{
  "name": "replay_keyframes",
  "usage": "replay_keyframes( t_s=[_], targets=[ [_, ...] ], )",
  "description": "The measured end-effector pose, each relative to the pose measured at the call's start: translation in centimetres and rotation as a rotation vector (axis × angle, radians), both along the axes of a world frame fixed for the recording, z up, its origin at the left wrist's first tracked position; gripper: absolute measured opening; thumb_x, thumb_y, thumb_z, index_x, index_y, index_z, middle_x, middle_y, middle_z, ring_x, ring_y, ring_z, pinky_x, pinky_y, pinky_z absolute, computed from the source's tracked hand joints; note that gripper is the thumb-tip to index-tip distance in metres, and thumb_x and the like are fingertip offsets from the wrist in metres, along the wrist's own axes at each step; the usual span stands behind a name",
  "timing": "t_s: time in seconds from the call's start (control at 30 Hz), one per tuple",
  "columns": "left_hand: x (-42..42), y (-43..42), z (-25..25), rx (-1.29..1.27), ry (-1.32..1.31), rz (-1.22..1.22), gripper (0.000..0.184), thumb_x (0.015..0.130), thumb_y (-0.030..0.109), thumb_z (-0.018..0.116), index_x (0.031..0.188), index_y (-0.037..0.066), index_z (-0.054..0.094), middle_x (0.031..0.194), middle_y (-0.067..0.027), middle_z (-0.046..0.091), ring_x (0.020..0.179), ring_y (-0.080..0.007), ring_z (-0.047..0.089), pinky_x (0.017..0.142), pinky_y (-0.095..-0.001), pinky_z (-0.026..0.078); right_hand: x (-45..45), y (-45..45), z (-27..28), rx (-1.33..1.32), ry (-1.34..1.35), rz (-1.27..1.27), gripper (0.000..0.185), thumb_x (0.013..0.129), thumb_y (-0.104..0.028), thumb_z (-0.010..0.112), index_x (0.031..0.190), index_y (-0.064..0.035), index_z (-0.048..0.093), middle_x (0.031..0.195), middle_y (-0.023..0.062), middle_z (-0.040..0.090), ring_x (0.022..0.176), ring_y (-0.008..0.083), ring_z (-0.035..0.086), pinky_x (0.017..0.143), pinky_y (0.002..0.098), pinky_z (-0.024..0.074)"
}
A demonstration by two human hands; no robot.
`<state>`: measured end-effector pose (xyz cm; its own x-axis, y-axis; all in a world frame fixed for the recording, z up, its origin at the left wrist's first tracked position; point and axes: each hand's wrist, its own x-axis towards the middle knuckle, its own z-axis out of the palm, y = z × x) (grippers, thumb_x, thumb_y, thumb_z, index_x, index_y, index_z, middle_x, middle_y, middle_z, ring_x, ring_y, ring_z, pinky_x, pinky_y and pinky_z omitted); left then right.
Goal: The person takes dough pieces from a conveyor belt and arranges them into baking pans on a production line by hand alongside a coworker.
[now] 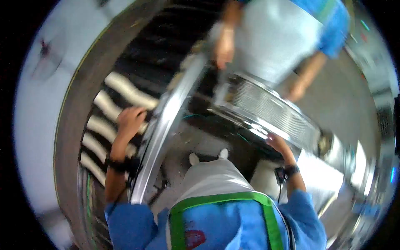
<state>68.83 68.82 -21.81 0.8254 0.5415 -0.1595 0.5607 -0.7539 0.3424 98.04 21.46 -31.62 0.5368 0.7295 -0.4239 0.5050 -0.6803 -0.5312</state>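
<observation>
Several pale, wavy, dough-like strips (131,91) lie side by side across a dark slatted conveyor (152,54) on the left. My left hand (130,121) is over one of them near its inner end, fingers bent and together around it; their undersides are hidden. My right hand (278,143) is at the near edge of a long metal frame (258,129) with a ridged or mesh top. Its fingers are curled at that frame's rail, slightly blurred. Both wrists carry dark bands with small devices.
A shiny metal rail (173,110) borders the conveyor. Across from me stands a co-worker in a white apron (279,37), one hand (225,48) near the conveyor, the other (296,91) at the frame's far side. White surfaces (321,177) are at the right.
</observation>
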Motion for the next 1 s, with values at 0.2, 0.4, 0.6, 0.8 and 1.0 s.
replay_keyframes(
  t_s=[0.2, 0.4, 0.6, 0.8, 1.0],
  targets=[
    [10.0, -6.0, 0.2, -0.213, -0.065, -0.335, 0.024, 0.076, 0.016, 0.043, 0.097, 0.006, 0.051, 0.098, -0.0102, 0.049, 0.095, -0.0254, 0.042, 0.083, -0.0321, 0.03, -1.9, -5.0, 0.5, -0.072, 0.028, -0.243, 0.031, 0.072, -0.029, 0.049, 0.087, -0.0017, 0.05, 0.08, 0.0134, 0.054, 0.075, 0.029, 0.051, 0.064, 0.0333, 0.0406],
    [16.7, -16.8, 0.6, -0.341, -0.003, -0.572, 0.026, 0.078, 0.02, 0.043, 0.099, 0.007, 0.05, 0.103, -0.0089, 0.047, 0.101, -0.0249, 0.037, 0.085, -0.0328, 0.028, -6.9, -14.7, 0.6, -0.046, 0.031, -0.644, 0.031, 0.073, -0.025, 0.051, 0.092, -0.0016, 0.05, 0.085, 0.0145, 0.054, 0.076, 0.0277, 0.053, 0.066, 0.033, 0.0414],
    [20.3, -23.7, 1.4, -0.318, 0.042, -0.754, 0.027, 0.077, 0.019, 0.042, 0.099, 0.006, 0.049, 0.103, -0.0087, 0.047, 0.099, -0.025, 0.039, 0.084, -0.0333, 0.029, -8.5, -22.9, 0.7, -0.036, -0.063, -0.819, 0.032, 0.071, -0.025, 0.05, 0.094, -0.0023, 0.049, 0.087, 0.0155, 0.053, 0.08, 0.0286, 0.051, 0.07, 0.0343, 0.0406],
    [22.1, -28.2, 1.8, -0.445, 0.035, -0.695, 0.028, 0.077, 0.019, 0.043, 0.099, 0.004, 0.049, 0.101, -0.0099, 0.047, 0.096, -0.024, 0.041, 0.083, -0.0307, 0.03, -5.1, -25.6, 0.3, -0.043, -0.113, -0.918, 0.035, 0.071, -0.024, 0.051, 0.1, -0.0051, 0.047, 0.093, 0.0152, 0.049, 0.088, 0.026, 0.047, 0.074, 0.0342, 0.0384],
    [22.5, -30.3, 1.9, -0.523, 0.005, -0.588, 0.026, 0.077, 0.016, 0.042, 0.099, 0.002, 0.049, 0.098, -0.0097, 0.048, 0.094, -0.0213, 0.043, 0.081, -0.0279, 0.032, 2.6, -25.4, -1.9, 0.071, -0.371, -0.895, 0.042, 0.067, -0.021, 0.053, 0.106, -0.0075, 0.042, 0.086, 0.0162, 0.047, 0.08, 0.0308, 0.048, 0.071, 0.037, 0.0391]
  ],
)
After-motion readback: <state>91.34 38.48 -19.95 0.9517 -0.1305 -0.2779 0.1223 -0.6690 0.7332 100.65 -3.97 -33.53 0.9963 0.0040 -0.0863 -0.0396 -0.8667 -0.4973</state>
